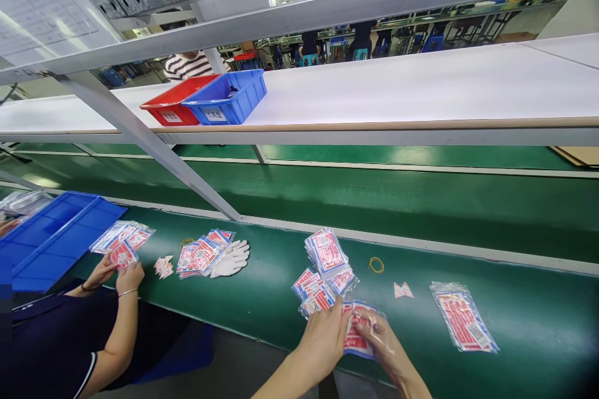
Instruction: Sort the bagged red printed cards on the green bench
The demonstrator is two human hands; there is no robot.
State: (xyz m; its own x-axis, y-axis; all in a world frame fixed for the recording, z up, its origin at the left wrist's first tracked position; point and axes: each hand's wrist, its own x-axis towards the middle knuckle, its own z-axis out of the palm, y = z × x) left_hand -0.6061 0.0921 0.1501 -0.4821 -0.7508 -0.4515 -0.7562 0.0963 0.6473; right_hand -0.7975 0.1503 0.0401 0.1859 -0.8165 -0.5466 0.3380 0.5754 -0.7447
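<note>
At the front edge of the green bench, a printed plastic packet (354, 341) in red, white and blue is held between my two hands. My left hand (324, 331) is closed on its left side, and my right hand (377, 338) grips its right side, partly behind clear film. Just beyond my hands lies a loose heap of similar packets (327, 252). Yellow rubber bands (375, 265) and small pale paper pieces (403, 290) lie to the right of the heap. Farther right is a flat stack of packets (463, 317).
On the left, a co-worker's hands (122, 274) hold another packet beside a tilted blue bin (56, 237). White gloves (233, 259) touch more packets (199, 255). A white shelf (374, 93) carrying a red tray (163, 100) and blue tray (243, 100) spans the bench; a slanted metal post (154, 146) stands left.
</note>
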